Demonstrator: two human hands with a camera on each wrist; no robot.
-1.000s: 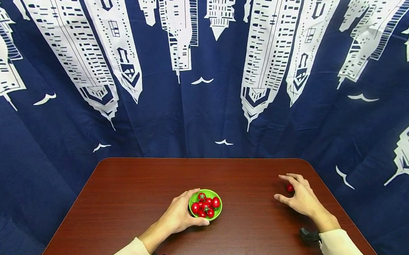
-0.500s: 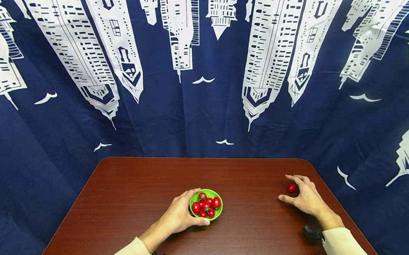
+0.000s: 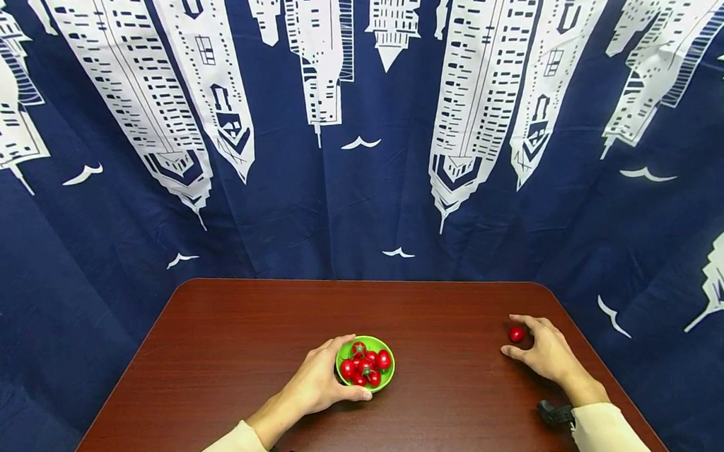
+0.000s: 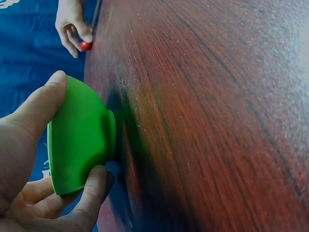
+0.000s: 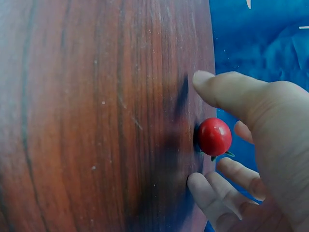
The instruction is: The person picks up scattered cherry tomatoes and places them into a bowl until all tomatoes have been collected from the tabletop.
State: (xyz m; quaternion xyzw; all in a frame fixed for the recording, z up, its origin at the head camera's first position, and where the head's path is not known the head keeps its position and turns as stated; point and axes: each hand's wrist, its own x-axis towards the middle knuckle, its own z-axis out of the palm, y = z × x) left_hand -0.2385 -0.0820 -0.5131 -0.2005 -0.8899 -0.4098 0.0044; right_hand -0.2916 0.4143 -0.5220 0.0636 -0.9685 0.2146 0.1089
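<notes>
My left hand (image 3: 315, 382) holds a small green bowl (image 3: 374, 343) by its side, thumb at the near rim and fingers round the far side. Several red cherry tomatoes (image 3: 364, 367) with green stems lie inside it. In the left wrist view the bowl (image 4: 79, 137) stands on its foot, and its contents are out of sight. Toward the table's right edge, a single cherry tomato (image 3: 517, 334) rests on the wood. My right hand (image 3: 547, 353) reaches round it, thumb and fingers apart on either side. The right wrist view shows a gap between this tomato (image 5: 215, 137) and the fingertips.
The dark red-brown wooden table (image 3: 267, 318) has rounded far corners. Behind and beside it hangs a navy cloth (image 3: 348, 206) printed with white buildings and birds. Black wrist straps (image 3: 554, 413) sit below both hands.
My right hand has shifted right, and its thumb and fingers have drawn a little closer round the lone tomato, which now shows more fully. The left hand and bowl have stayed put.
</notes>
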